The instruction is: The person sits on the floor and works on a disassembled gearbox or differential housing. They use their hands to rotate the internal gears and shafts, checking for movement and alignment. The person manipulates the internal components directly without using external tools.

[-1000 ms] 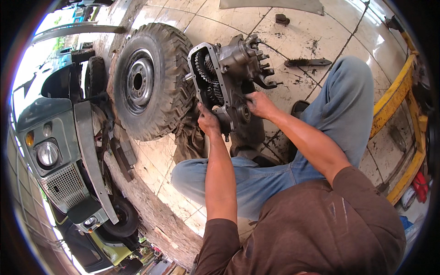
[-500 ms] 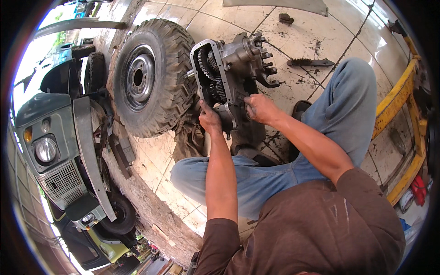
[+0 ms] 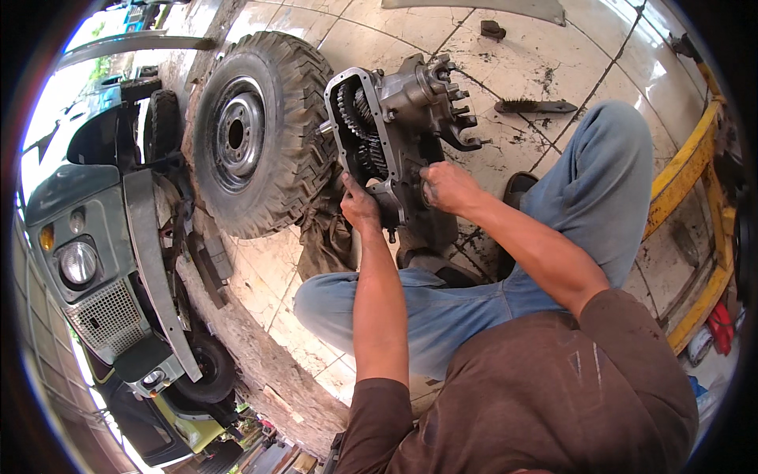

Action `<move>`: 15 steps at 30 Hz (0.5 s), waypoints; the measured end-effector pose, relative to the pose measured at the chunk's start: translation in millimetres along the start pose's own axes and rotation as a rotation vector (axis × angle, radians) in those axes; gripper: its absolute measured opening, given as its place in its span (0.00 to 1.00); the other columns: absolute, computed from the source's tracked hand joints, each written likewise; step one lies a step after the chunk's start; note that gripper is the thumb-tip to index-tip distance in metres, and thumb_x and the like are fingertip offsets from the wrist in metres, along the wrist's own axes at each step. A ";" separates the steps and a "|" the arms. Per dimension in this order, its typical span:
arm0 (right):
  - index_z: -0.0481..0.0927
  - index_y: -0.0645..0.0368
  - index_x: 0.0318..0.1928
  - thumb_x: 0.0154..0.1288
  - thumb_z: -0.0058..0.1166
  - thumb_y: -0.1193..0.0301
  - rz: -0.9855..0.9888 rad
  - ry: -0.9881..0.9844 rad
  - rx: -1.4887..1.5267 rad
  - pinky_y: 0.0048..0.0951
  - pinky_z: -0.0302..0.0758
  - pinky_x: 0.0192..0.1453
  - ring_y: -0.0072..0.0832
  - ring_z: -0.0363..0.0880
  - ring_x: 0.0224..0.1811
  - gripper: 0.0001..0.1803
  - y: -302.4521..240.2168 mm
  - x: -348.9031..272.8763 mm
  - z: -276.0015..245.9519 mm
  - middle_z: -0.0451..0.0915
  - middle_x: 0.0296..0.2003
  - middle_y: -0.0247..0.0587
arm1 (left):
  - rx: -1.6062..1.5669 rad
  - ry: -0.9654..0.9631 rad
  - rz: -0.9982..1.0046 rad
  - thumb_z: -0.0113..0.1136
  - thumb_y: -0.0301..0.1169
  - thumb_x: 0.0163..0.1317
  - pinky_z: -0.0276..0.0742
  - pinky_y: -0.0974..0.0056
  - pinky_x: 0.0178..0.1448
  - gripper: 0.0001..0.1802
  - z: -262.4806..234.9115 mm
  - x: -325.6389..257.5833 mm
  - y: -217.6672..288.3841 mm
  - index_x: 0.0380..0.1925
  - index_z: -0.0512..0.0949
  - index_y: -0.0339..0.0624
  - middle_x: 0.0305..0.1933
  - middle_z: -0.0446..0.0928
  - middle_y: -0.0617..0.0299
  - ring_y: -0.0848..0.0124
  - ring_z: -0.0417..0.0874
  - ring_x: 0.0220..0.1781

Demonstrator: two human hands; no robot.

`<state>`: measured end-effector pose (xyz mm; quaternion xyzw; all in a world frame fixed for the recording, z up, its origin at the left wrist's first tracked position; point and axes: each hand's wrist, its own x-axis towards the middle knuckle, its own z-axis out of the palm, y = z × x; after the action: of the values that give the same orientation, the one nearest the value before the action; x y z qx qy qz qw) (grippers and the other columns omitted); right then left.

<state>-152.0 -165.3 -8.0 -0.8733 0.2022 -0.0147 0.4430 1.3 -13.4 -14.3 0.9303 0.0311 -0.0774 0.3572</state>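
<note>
Fingers [image 3: 357,207] of my left hand [image 3: 361,212] curl against the lower edge of the open gearbox [image 3: 395,134], and my right hand [image 3: 444,186] is closed on its housing just beside them. That greasy gearbox stands on the tiled floor [image 3: 379,31] between my knees, gears showing in its open face. A big knobby wheel [image 3: 253,130] leans right against its left side, a dirty rag [image 3: 325,237] lies below, and a wire brush [image 3: 535,106] rests farther off.
</note>
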 end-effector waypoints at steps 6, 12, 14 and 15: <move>0.83 0.68 0.35 0.59 0.54 0.73 -0.074 0.139 0.057 0.52 0.81 0.48 0.57 0.84 0.41 0.10 -4.8 -2.1 0.7 0.83 0.33 0.62 | 0.011 -0.007 -0.012 0.38 0.71 0.69 0.75 0.47 0.52 0.52 -1.1 5.7 -10.6 0.41 0.84 0.23 0.38 0.84 0.34 0.40 0.85 0.44; 0.82 0.65 0.38 0.56 0.55 0.74 0.129 0.048 0.060 0.53 0.80 0.49 0.60 0.81 0.44 0.10 41.3 12.4 33.3 0.82 0.36 0.60 | 0.058 0.001 -0.029 0.37 0.70 0.69 0.74 0.46 0.52 0.51 -2.0 -4.7 2.5 0.42 0.84 0.24 0.39 0.84 0.33 0.40 0.84 0.44; 0.82 0.66 0.39 0.55 0.56 0.74 0.138 -0.020 0.010 0.54 0.79 0.51 0.60 0.81 0.46 0.12 59.8 8.8 51.2 0.82 0.38 0.62 | 0.057 0.009 -0.027 0.37 0.71 0.69 0.74 0.46 0.52 0.52 -6.9 -3.1 -1.1 0.41 0.84 0.23 0.39 0.84 0.33 0.40 0.84 0.44; 0.82 0.67 0.40 0.55 0.56 0.74 0.147 -0.052 -0.015 0.54 0.78 0.52 0.61 0.81 0.47 0.12 71.3 5.4 62.0 0.82 0.39 0.63 | 0.058 0.008 -0.024 0.37 0.71 0.68 0.74 0.46 0.52 0.52 -8.3 -3.1 -2.1 0.41 0.84 0.23 0.39 0.84 0.33 0.40 0.84 0.44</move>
<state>-158.6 -157.2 -102.1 -0.8595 0.2542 0.0419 0.4415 -0.9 -6.4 -9.1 0.9400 0.0415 -0.0789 0.3292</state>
